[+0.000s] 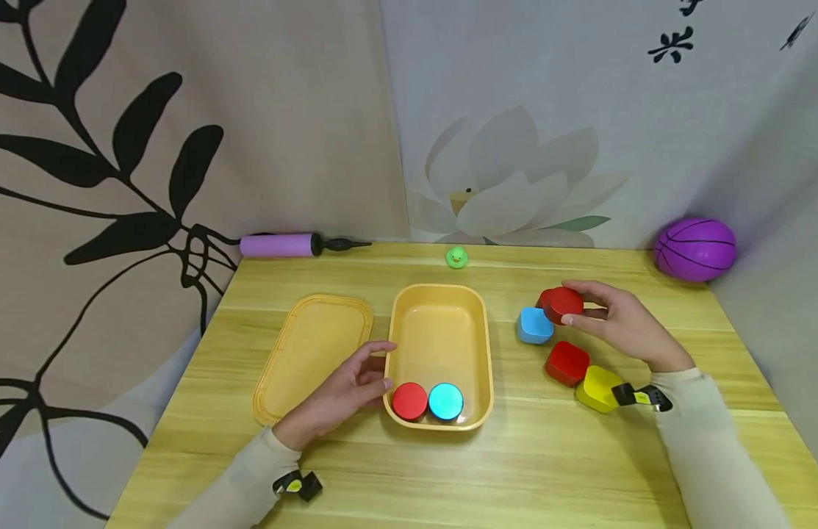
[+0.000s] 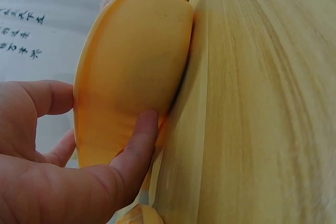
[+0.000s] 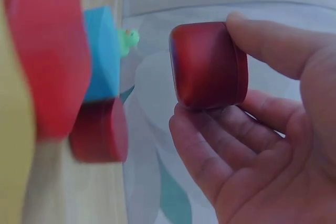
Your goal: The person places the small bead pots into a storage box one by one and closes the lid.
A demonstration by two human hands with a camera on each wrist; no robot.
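My right hand (image 1: 623, 327) pinches a round red piece (image 1: 564, 305) between thumb and fingers; the right wrist view shows this red piece (image 3: 209, 65) held clear of the table. Partly behind it in the head view is another red piece (image 1: 544, 297), next to a blue one (image 1: 535, 325). My left hand (image 1: 349, 389) touches the left wall of the yellow tray (image 1: 439, 294), thumb and fingertips against its side, as the left wrist view shows on the tray (image 2: 136, 61). Inside the tray's near end lie a round red piece (image 1: 409, 401) and a round blue piece (image 1: 445, 402).
A yellow lid (image 1: 309, 353) lies left of the tray. A red block (image 1: 567, 363) and a yellow block (image 1: 598, 389) are by my right wrist. Along the back are a purple pump (image 1: 279, 245), a small green duck (image 1: 456, 257) and a purple ball (image 1: 696, 250).
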